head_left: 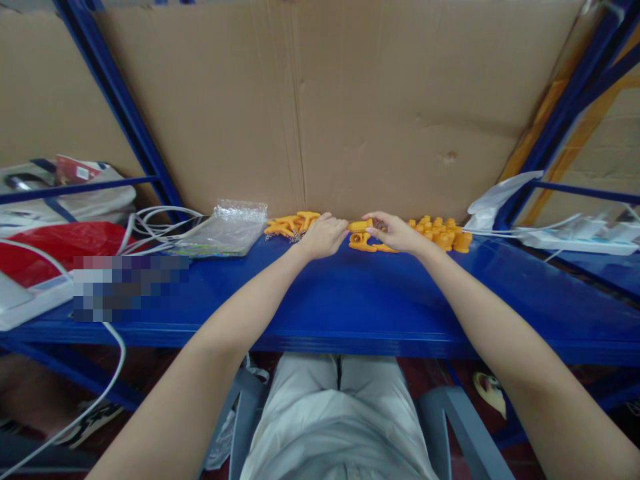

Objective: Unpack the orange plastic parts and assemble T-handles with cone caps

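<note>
Near the back of the blue table, my two hands meet at a ribbed orange plastic piece (357, 227). My right hand (394, 232) pinches its right end between thumb and fingers. Closed at the left end is my left hand (325, 237), whose fingers partly hide what they grip. Just below and between the hands lie orange plastic parts (362, 244), one with a round hole. Left of my left hand is a heap of orange T-shaped handles (291, 224) with small metal chains. Orange stepped cap-like pieces (443, 235) cluster right of my right hand.
Clear plastic bags (227, 230) lie left of the handles, near white cables (150, 220) and a red bag (70, 243). A cardboard sheet (325, 107) stands behind the blue table (345, 303). Blue posts flank it. A white power strip (580, 241) sits at right.
</note>
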A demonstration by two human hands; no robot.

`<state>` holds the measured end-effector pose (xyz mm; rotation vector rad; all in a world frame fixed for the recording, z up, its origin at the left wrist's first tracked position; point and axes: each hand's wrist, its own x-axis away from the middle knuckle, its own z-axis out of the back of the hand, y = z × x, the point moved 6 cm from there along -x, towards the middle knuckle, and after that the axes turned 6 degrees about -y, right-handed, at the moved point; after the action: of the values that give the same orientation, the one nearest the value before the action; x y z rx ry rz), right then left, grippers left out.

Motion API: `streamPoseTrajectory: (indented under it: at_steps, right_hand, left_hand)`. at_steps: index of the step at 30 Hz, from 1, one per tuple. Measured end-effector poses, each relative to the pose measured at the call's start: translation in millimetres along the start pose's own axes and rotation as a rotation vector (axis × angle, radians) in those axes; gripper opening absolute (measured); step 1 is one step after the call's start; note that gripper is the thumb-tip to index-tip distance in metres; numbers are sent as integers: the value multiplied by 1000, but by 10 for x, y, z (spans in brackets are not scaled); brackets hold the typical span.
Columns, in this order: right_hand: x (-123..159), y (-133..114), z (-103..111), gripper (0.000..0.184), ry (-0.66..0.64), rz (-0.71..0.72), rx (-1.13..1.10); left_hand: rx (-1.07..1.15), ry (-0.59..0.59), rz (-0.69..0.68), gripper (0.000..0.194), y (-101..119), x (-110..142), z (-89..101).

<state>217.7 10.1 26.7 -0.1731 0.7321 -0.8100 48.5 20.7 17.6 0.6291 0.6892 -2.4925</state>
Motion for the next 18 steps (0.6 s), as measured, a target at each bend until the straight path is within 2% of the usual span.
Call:
streamPoseTrajectory:
  at_steps: [10,18]
  right_hand:
    - [31,-68,-22,32,-6,84,277]
    - [56,-100,-90,29,-61,6,491]
  left_hand:
    - [-10,-65,47,30,10,-19,-33]
    - [9,-86,-19,28,89,-23,-35]
